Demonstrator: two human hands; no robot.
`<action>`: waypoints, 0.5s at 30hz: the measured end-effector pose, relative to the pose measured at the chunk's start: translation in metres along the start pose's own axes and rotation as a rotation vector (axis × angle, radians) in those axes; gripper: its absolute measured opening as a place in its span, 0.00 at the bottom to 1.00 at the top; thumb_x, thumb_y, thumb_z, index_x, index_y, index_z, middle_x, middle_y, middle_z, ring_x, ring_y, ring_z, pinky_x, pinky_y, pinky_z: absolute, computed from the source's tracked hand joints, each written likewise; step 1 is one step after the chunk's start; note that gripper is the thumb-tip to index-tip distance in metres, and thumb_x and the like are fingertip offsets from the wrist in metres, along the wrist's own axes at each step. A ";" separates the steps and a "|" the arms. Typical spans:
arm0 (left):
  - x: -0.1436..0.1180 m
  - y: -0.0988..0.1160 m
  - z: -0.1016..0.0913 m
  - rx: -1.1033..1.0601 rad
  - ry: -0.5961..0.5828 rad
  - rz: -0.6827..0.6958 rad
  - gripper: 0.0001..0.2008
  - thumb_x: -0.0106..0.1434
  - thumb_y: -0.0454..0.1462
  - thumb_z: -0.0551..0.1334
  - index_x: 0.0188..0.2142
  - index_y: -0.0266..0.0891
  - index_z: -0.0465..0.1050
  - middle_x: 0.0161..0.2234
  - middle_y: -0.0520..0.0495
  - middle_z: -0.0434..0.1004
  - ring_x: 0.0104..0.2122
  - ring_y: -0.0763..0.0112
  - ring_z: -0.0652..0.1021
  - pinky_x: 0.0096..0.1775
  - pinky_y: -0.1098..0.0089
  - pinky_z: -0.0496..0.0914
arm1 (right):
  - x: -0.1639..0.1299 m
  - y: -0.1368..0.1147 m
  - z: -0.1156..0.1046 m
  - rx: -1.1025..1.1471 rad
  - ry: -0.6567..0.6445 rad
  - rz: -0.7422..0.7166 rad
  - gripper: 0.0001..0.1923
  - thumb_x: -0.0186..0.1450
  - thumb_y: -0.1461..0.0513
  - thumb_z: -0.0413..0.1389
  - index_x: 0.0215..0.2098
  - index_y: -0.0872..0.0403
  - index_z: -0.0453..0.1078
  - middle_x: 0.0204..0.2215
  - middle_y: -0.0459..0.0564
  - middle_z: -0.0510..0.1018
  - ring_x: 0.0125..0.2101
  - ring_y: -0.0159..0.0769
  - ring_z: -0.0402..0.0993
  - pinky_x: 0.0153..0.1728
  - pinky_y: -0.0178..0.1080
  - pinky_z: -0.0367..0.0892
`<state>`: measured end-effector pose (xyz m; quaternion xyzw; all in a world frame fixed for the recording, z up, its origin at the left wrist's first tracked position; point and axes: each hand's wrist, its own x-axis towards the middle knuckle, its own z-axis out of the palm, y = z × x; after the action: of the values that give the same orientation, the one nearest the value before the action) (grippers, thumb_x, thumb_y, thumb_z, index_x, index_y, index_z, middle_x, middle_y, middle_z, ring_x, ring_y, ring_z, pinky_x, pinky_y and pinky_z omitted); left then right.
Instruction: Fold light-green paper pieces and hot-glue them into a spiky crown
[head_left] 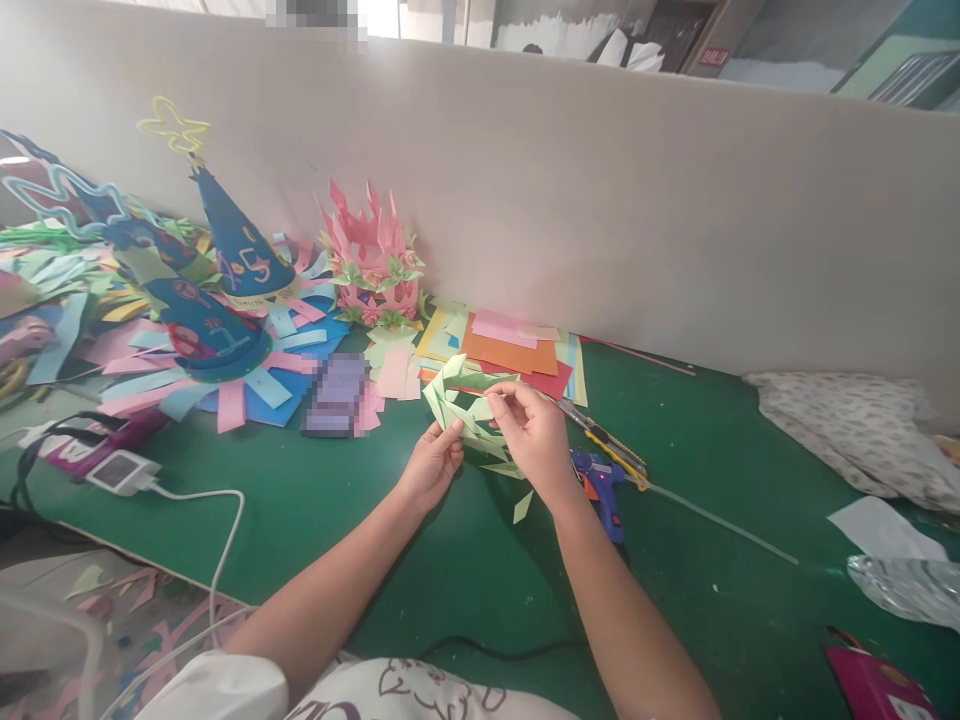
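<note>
Green paper ring (465, 405) pinched by both hands (487, 445), blue glue gun (604, 490) and paper stack (517, 355) just beside.

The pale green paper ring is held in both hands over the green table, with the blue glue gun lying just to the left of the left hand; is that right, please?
Not quite. In the head view the blue glue gun lies to the right of the right hand, not left of the left hand. The rest holds: both hands hold the pale green paper ring over the green table.

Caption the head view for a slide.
Both hands, left hand and right hand, hold a green paper ring above the green table.
</note>
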<state>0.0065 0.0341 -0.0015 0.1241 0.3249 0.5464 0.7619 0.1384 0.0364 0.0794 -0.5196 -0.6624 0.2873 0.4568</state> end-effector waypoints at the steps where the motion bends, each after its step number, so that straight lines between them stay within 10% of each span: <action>1: 0.000 0.000 0.000 -0.005 0.001 0.002 0.14 0.48 0.36 0.71 0.33 0.36 0.71 0.25 0.57 0.67 0.19 0.89 0.66 0.21 0.86 0.62 | 0.000 -0.001 0.000 0.004 -0.008 -0.004 0.11 0.64 0.54 0.51 0.37 0.52 0.68 0.29 0.47 0.76 0.28 0.33 0.74 0.32 0.36 0.71; 15: 0.000 0.000 0.000 -0.015 0.005 0.013 0.15 0.48 0.36 0.71 0.36 0.37 0.72 0.26 0.57 0.69 0.19 0.89 0.65 0.21 0.86 0.63 | -0.004 -0.003 0.012 -0.177 -0.082 -0.040 0.29 0.58 0.68 0.52 0.56 0.47 0.55 0.43 0.49 0.74 0.33 0.34 0.74 0.35 0.37 0.70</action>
<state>0.0064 0.0337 -0.0016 0.1193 0.3217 0.5542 0.7584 0.1266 0.0329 0.0758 -0.5323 -0.7135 0.2396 0.3875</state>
